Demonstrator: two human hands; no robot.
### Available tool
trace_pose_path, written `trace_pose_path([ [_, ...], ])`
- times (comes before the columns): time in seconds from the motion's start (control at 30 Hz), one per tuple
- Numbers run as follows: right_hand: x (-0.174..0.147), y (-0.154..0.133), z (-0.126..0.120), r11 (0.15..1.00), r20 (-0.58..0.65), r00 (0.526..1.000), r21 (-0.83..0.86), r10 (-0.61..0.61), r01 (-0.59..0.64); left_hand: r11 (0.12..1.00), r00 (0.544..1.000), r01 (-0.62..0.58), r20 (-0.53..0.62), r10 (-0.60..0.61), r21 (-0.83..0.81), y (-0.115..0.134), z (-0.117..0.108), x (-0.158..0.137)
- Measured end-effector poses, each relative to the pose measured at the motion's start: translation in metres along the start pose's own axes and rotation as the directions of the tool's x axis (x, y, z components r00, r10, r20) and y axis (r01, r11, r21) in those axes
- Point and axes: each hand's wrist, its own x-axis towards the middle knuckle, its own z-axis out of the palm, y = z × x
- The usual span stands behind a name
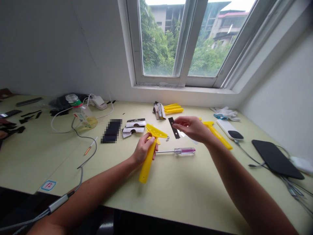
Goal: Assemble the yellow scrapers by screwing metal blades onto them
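My left hand (144, 148) is closed around a yellow plastic scraper handle (147, 163), its wide triangular head pointing up and away from me. Between the fingertips of my right hand (192, 128) is a dark flat blade strip (173, 128) with small holes, apart from the handle. A screwdriver (184, 150) with a clear and purple grip lies below, its shaft reaching towards my left hand. Small screws (167, 138) are gathered just right of the handle's head. Another yellow scraper handle (220, 137) lies right of my right wrist.
Scrapers (173, 108) with yellow handles lie near the window wall. White-and-black card sleeves (134, 127), a bottle (84, 114), a cable (83, 163) and a pen (90, 146) are leftward; another person's hand (3, 129) shows far left. Gloves (227, 113), a power bank (230, 129) and a phone (276, 158) are rightward.
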Motion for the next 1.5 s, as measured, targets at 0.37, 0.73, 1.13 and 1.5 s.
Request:
trace_pose_path([
  [0.37,0.0,-0.012,0.007,0.957,0.044,0.996,0.276,0.082,-0.091,1.0,1.0,0.004,0.017,-0.004,0.025,0.001,0.004,-0.004],
  [0.73,0.002,-0.009,0.006,0.995,0.167,0.986,0.099,0.015,-0.032,0.999,0.999,0.007,0.045,-0.008,0.032,-0.003,0.002,-0.004],
  [1.13,0.0,-0.013,0.004,0.966,0.17,0.983,0.233,0.075,-0.114,0.999,0.998,0.026,0.047,-0.028,0.04,-0.002,0.004,-0.005],
  [1.5,0.001,-0.011,-0.001,0.796,0.044,0.994,0.596,0.098,-0.105,0.999,0.999,0.018,0.05,-0.019,0.033,-0.002,0.005,-0.006],
])
